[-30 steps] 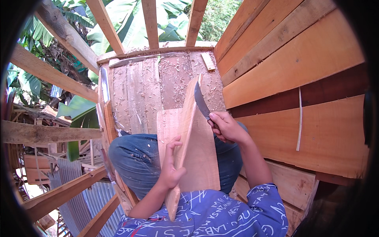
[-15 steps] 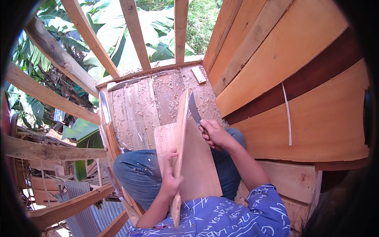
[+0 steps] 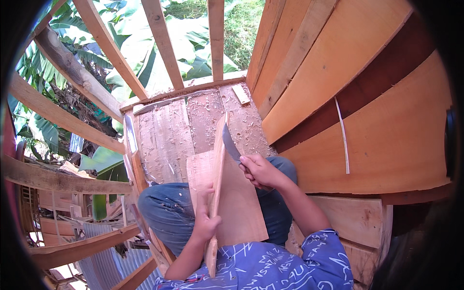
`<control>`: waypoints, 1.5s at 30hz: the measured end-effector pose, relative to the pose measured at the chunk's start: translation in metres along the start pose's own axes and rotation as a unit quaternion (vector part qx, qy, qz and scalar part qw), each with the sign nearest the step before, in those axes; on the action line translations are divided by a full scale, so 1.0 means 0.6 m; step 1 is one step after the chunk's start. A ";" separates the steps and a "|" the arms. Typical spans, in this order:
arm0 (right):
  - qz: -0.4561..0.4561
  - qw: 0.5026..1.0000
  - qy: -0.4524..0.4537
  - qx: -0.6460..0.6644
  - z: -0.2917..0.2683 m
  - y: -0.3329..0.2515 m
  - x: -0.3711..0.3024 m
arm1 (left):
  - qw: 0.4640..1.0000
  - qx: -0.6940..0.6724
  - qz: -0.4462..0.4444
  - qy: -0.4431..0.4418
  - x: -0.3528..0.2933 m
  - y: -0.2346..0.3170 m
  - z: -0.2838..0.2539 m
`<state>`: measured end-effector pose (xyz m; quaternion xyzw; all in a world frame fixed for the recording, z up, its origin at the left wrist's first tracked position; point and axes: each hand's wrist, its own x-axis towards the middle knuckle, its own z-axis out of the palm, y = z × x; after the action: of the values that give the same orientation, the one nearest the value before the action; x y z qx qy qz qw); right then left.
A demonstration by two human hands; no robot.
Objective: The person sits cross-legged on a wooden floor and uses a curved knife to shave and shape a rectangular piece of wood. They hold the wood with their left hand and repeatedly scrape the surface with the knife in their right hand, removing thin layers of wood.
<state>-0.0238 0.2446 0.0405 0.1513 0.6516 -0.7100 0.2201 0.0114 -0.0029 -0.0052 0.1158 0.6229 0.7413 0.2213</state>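
Note:
My left hand (image 3: 206,220) is closed round the lower part of a long, narrow wooden piece (image 3: 217,174), which stands on edge and runs from my shirt out past my knees. In my right hand (image 3: 261,171) is a knife (image 3: 231,144) with a broad, dark, curved blade, gripped by its handle. The blade lies along the right side of the piece near its far end and appears to touch it. Under both hands, a flat wooden board (image 3: 244,208) rests across my lap. The knife's handle is mostly hidden by my fingers.
Wood shavings cover the plank floor (image 3: 166,130), where a small wood offcut (image 3: 240,94) lies at the far right. A wall of wide boards (image 3: 382,150) rises close to my right. Slatted railings (image 3: 67,181) stand at the left, with banana leaves beyond.
My right hand has brought the knife a little left and nearer to me, and its blade has come against the wooden piece. The left hand keeps its grip on the piece.

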 end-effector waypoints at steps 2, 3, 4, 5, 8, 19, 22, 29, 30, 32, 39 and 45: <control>-0.012 1.000 -0.005 0.025 -0.009 0.006 0.010 | 1.000 -0.027 0.002 0.001 -0.002 -0.004 -0.003; -0.011 0.999 -0.001 0.041 -0.017 0.015 0.016 | 1.000 -0.009 -0.008 0.002 -0.001 -0.003 0.001; -0.009 0.998 0.003 0.057 -0.019 0.026 0.024 | 1.000 -0.004 -0.011 0.003 -0.003 -0.005 0.000; -0.010 0.998 0.009 0.069 -0.022 0.028 0.023 | 1.000 -0.003 -0.011 0.005 -0.006 -0.008 0.003; -0.021 0.999 -0.034 0.011 -0.033 0.006 0.008 | 0.999 -0.038 0.002 0.019 0.009 0.000 0.006; -0.057 0.998 0.011 -0.014 0.004 -0.008 0.007 | 0.997 0.065 -0.018 -0.023 -0.014 0.024 0.006; -0.074 0.984 -0.101 -0.130 0.047 -0.007 -0.022 | 0.999 0.033 -0.005 -0.013 -0.016 0.018 -0.004; -0.125 0.969 0.171 0.125 -0.029 -0.057 -0.064 | 0.997 0.061 -0.036 -0.012 -0.023 0.034 0.000; -0.099 0.976 0.178 0.082 -0.022 -0.050 -0.065 | 0.998 0.057 -0.033 -0.011 -0.020 0.032 -0.004; -0.100 0.983 0.153 -0.030 -0.003 -0.020 -0.048 | 0.999 0.042 -0.032 -0.011 -0.018 0.027 -0.010; -0.108 0.933 0.152 -0.307 0.028 -0.011 -0.038 | 0.997 0.070 -0.035 -0.021 0.008 0.032 -0.004; -0.207 0.821 0.203 -0.493 0.025 -0.025 -0.050 | 0.995 0.088 -0.035 -0.029 0.016 0.036 0.002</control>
<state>-0.0048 0.2340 0.0697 0.0248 0.9604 -0.2763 -0.0237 -0.0005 0.0001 0.0151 0.1345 0.6830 0.6716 0.2539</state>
